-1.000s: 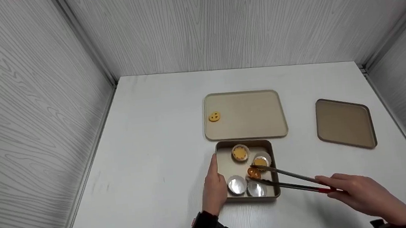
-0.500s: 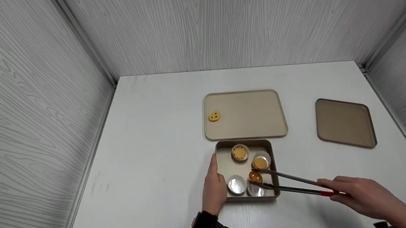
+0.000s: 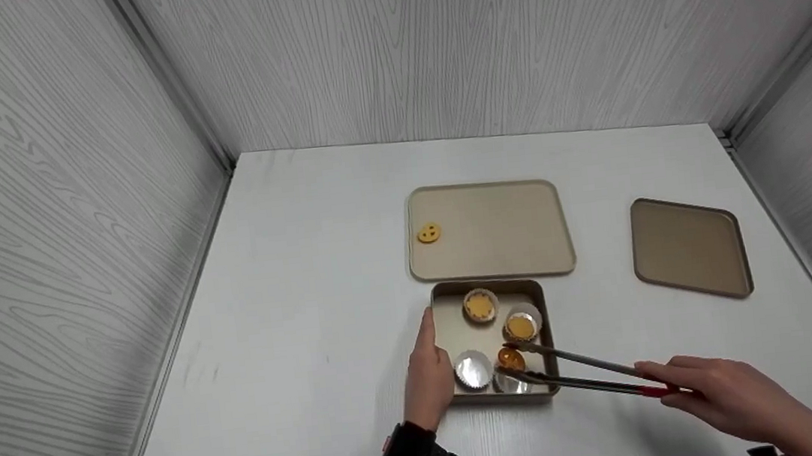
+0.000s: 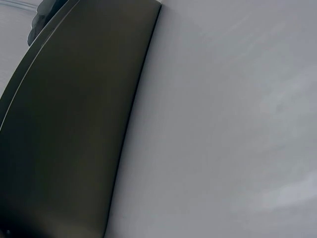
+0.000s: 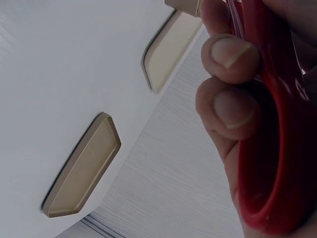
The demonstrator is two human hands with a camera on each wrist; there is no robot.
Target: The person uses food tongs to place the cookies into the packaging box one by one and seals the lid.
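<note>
The left hand (image 3: 428,377) rests with straight fingers against the pan's (image 3: 439,330) left wall. Inside the pan, a cookie (image 3: 511,359) sits between the tongs' (image 3: 580,374) tips, beside foil cups. The right hand (image 3: 725,394) grips the tongs' red handle.

— Those tongs (image 3: 580,373) the right hand (image 3: 733,397) holds?
— Smooth metal, glossy red plastic grip.
— The pan (image 3: 447,329) by the left hand (image 3: 429,376)?
— Matt gold metal, with crinkled shiny foil cups (image 3: 474,370).

Foil cups (image 3: 474,369) crowd the tin (image 3: 545,319); table (image 3: 306,284) leftward seems open.
</note>
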